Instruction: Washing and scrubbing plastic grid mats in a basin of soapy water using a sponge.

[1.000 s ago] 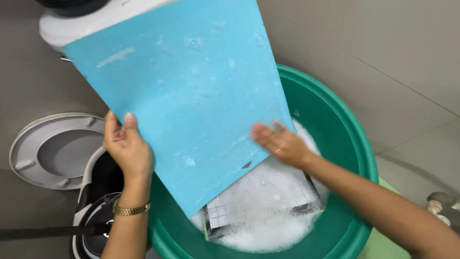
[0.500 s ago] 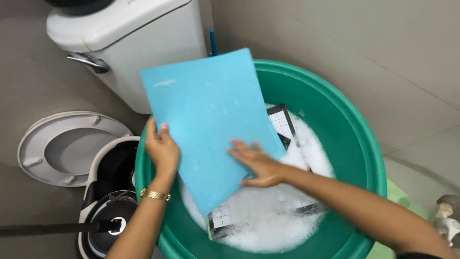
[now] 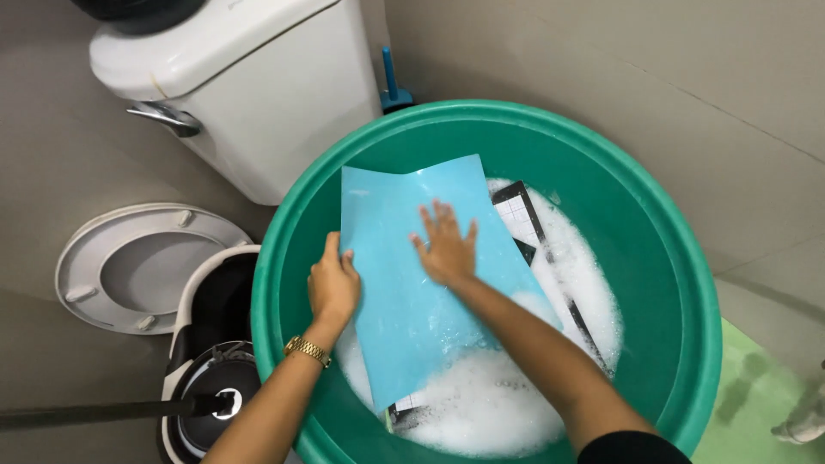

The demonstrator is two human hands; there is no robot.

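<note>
A light blue flexible sheet (image 3: 404,318) lies inside a big green tub (image 3: 679,258), resting on white soap foam (image 3: 490,404). My left hand (image 3: 333,282) grips the sheet's left edge; a gold watch is on that wrist. My right hand (image 3: 447,245) lies flat on the sheet's middle, fingers spread, pressing it down. Under the sheet a white gridded mat with a black border (image 3: 524,215) sticks out of the foam at the upper right and the bottom.
A white toilet tank (image 3: 249,94) stands behind the tub, with the raised seat (image 3: 129,266) and bowl at left. A black handle (image 3: 103,412) crosses the lower left. A blue brush handle (image 3: 391,82) stands by the tank. Beige wall tiles fill the right; green floor shows at bottom right.
The blue sheet, held up tilted above the tub before, has been lowered flat into the tub. My right hand moved from its edge onto its middle.
</note>
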